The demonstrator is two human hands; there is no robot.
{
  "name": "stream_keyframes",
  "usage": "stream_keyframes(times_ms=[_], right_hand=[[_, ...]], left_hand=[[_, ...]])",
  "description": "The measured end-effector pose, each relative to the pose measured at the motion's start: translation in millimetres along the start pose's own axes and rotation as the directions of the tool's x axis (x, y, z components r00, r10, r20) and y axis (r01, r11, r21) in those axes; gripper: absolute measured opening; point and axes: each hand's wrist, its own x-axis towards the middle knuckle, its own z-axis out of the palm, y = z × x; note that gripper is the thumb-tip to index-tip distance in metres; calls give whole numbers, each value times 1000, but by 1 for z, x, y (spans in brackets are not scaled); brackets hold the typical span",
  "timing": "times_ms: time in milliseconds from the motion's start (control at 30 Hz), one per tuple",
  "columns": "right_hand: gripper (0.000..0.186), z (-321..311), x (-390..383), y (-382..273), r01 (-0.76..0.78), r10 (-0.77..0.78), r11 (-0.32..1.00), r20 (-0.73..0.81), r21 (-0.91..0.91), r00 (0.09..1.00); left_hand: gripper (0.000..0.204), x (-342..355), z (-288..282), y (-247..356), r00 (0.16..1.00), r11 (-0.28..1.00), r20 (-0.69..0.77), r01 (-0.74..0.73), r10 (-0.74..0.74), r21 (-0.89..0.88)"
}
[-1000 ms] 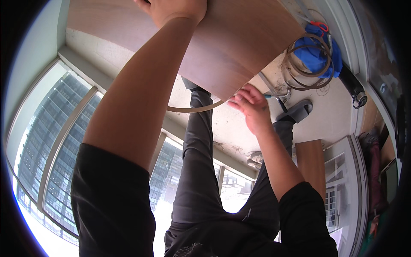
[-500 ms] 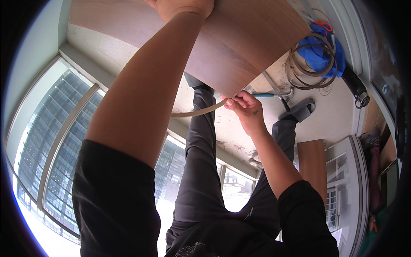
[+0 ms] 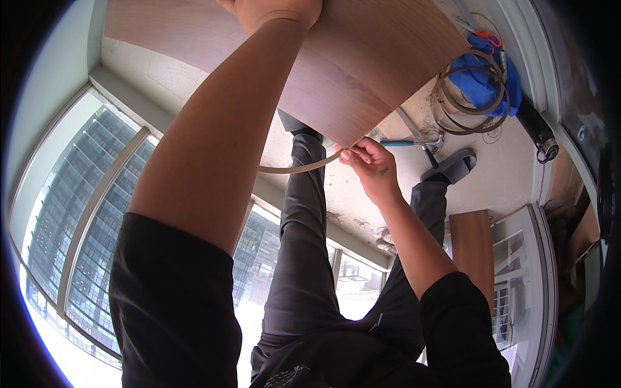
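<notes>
My left hand point(image 3: 275, 13) presses against a wood-grain board point(image 3: 362, 58) at the top, its fingers mostly beyond the frame's edge. My right hand point(image 3: 367, 165) is at the board's near corner, thumb and forefinger pinching a thin beige edging strip point(image 3: 301, 167) against it, the other fingers curled. The strip curves leftward and disappears behind my left forearm. Just beyond my right hand, a hammer with a teal handle point(image 3: 394, 143) lies on the floor.
At right lie coils of brown edging point(image 3: 472, 128), a blue cloth point(image 3: 479, 90), red-handled scissors point(image 3: 491, 40) and a black cylindrical object point(image 3: 537, 136). A wooden plank point(image 3: 469, 246) stands near a white door point(image 3: 517, 278). Tall windows point(image 3: 90, 226) line the left, and my slippered foot point(image 3: 453, 168) rests on the floor.
Since a second ago my right hand has moved slightly up and inward onto the board's corner, closing its fingers on the strip. The board and left arm appear shifted slightly right.
</notes>
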Motion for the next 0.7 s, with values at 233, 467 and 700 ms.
stream_keyframes(times_ms=[233, 467, 700], right_hand=[[21, 1, 1, -4, -5, 7, 999, 39, -45, 999], [29, -20, 10, -22, -39, 48, 995, 102, -89, 994], [15, -25, 15, -24, 88, -80, 982, 57, -167, 995]], left_hand=[[72, 2, -3, 0, 1000, 1000, -9, 0, 0, -1], [72, 6, -5, -4, 999, 999, 31, 30, -32, 43], [72, 6, -6, -1, 998, 998, 46, 35, -37, 44]])
